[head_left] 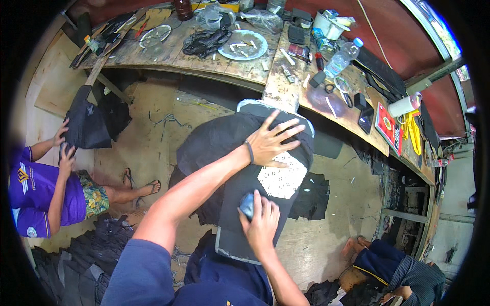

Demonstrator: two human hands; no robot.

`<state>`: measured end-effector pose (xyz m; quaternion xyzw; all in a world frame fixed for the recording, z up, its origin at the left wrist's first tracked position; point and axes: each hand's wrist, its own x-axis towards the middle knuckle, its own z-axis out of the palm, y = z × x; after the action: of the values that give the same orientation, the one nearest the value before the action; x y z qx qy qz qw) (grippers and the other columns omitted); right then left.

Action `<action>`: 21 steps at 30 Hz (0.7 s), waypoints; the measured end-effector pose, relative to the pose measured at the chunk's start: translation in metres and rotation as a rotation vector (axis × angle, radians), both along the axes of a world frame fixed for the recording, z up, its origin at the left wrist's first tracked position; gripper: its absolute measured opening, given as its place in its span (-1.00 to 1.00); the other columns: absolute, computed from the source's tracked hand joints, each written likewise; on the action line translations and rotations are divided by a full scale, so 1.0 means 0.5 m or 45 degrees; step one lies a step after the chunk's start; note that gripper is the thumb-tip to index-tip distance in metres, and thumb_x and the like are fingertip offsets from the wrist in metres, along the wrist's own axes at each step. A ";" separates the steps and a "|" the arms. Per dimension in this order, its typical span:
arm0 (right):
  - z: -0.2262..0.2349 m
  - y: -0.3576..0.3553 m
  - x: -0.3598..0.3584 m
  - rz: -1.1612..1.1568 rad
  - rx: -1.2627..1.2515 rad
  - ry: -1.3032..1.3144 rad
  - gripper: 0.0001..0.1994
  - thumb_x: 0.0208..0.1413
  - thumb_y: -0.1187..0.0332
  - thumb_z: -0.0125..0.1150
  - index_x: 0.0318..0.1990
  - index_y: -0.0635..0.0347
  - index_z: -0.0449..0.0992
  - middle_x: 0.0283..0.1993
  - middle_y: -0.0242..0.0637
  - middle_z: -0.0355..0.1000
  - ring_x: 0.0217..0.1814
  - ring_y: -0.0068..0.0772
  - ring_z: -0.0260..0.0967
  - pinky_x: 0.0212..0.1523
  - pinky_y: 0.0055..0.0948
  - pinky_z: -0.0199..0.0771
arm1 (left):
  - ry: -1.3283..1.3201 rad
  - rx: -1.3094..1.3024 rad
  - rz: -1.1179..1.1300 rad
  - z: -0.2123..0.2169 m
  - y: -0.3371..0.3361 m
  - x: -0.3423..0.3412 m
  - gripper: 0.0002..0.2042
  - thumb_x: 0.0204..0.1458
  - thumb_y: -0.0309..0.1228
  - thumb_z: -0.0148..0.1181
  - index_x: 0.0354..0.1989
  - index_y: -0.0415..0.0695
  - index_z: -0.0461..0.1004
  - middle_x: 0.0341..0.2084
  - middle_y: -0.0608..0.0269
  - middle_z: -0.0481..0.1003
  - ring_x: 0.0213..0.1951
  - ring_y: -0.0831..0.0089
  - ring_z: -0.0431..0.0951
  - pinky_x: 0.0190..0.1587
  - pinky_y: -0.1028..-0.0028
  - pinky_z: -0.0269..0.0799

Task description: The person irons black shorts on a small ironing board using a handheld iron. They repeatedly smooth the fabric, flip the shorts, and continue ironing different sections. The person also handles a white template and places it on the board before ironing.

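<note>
Across my lap lies a long dark board (240, 239) with a pale worn edge, its far end at the workbench. Black fabric (209, 137) drapes over its far part and hangs down on the left. My left hand (275, 136) is pressed flat on this fabric, fingers spread, the thumb touching a white angular piece (282, 176) with a small dark pattern. Closer to me, my right hand (262, 222) grips a small rounded dark blue object (247, 205) above or against the board; its kind I cannot make out.
The wooden workbench (204, 38) holds a plate (243, 45) of cigarette butts, a plastic bottle (344, 57), scissors (337, 87) and a phone (366, 120). At left a person in purple (48, 188) handles black fabric (88, 122). Another person (408, 275) sits lower right. Dark fabric piles lie lower left.
</note>
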<state>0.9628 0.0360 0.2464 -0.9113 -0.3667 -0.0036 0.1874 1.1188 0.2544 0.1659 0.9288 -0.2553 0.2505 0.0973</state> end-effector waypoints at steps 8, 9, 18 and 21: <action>-0.049 0.088 0.131 -0.106 0.218 0.199 -0.34 0.11 0.29 0.57 0.29 0.42 0.44 0.05 0.08 0.50 0.08 0.13 0.44 0.14 -0.01 0.49 | 0.495 -0.144 0.108 0.014 0.001 0.075 0.43 -0.32 0.71 0.29 0.73 0.19 -0.07 0.72 -0.02 -0.14 0.71 -0.08 -0.19 0.52 -0.62 -0.50; -0.051 0.099 0.134 -0.108 0.234 0.263 -0.36 0.13 0.31 0.55 0.30 0.40 0.44 0.03 0.07 0.48 0.07 0.14 0.43 0.13 0.02 0.48 | 0.569 -0.092 0.130 0.012 -0.001 0.075 0.41 -0.32 0.70 0.29 0.73 0.19 -0.04 0.72 -0.03 -0.15 0.71 -0.09 -0.21 0.51 -0.63 -0.51; -0.012 0.076 0.074 0.281 0.182 0.633 -0.28 -0.19 0.38 0.74 0.22 0.31 0.59 0.01 -0.02 0.58 0.07 0.04 0.51 0.17 -0.09 0.57 | 0.456 -0.207 0.167 0.005 -0.009 0.069 0.33 -0.27 0.68 0.28 0.70 0.22 0.04 0.72 -0.01 -0.14 0.71 -0.12 -0.25 0.51 -0.63 -0.53; -0.001 0.086 0.096 -0.074 0.250 0.357 -0.28 -0.14 0.46 0.64 0.29 0.29 0.53 0.05 0.00 0.52 0.09 0.11 0.45 0.12 0.04 0.49 | 0.480 -0.212 0.195 0.005 -0.011 0.070 0.31 -0.27 0.69 0.27 0.69 0.22 0.09 0.71 0.01 -0.12 0.71 -0.11 -0.25 0.53 -0.62 -0.52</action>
<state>1.0109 0.0791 0.2461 -0.8903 -0.3085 0.0821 0.3247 1.1539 0.2491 0.1686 0.9646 -0.1398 0.0994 0.2005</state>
